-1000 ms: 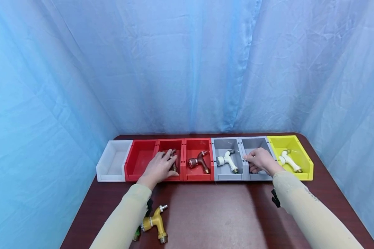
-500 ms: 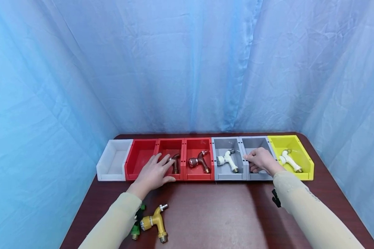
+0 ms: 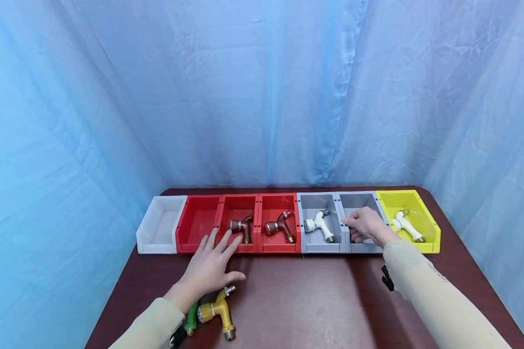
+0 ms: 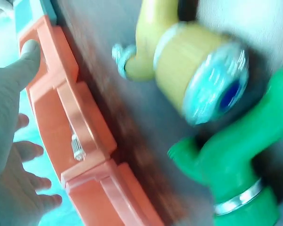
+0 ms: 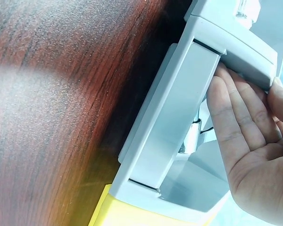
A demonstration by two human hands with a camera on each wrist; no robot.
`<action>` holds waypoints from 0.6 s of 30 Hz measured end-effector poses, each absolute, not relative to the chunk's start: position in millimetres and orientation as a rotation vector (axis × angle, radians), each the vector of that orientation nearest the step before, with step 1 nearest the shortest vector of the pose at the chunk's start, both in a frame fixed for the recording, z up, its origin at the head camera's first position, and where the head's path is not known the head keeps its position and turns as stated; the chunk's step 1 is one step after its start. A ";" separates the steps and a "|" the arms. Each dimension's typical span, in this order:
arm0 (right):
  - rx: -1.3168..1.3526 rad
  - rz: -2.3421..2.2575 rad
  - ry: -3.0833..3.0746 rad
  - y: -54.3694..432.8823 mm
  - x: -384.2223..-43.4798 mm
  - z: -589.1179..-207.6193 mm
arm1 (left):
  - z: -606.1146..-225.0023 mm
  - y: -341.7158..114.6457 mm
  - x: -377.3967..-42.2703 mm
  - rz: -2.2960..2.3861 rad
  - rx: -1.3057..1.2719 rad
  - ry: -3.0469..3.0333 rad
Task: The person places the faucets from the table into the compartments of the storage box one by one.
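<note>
My left hand, fingers spread, hovers before the red bins and holds nothing. Beneath and beside it on the table lie a yellow tap and a green tap, the green one partly covered by the wrist. Past the fingertips, a brown tap rests in the third bin from the left. My right hand reaches into the right-hand grey bin and pinches its left side wall, thumb outside and fingers inside. A shiny metal end shows in that bin, the rest hidden by the hand.
Bins stand side by side along the back. Another brown tap lies in a red bin, and white taps lie in the left grey bin and the yellow bin. A white bin ends the row at left. Blue curtains surround the table.
My left hand has drawn back from the brown tap in the red bin, towards me and leftward, leaving that tap uncovered. My right hand keeps its place at the grey bin.
</note>
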State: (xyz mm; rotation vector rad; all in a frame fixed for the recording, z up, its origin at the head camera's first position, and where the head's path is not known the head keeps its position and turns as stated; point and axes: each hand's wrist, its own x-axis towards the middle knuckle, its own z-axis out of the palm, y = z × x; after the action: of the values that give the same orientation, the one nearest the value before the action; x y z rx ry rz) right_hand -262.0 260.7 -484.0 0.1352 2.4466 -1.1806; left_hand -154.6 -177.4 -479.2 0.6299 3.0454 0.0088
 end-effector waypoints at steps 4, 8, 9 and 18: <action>0.137 -1.185 2.446 261.4 -260.8 -483.4 | -482.8 -176.1 -140.5 0.026 0.555 3.001; 0.139 -1.183 2.452 261.2 -261.1 -483.5 | -487.7 -175.1 -126.6 0.056 0.511 2.962; 0.139 -1.182 2.454 261.1 -261.1 -483.6 | -489.1 -174.9 -122.8 0.068 0.508 2.952; 0.125 -1.182 2.460 261.3 -261.3 -486.3 | -499.5 -174.3 -89.6 0.141 0.475 2.817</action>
State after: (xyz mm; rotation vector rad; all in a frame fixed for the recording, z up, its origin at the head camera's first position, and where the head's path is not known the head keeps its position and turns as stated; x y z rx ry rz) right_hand -261.3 261.3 -486.3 0.1255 2.4601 -1.1822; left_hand -89.6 -174.3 -499.5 0.4753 2.8165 0.1406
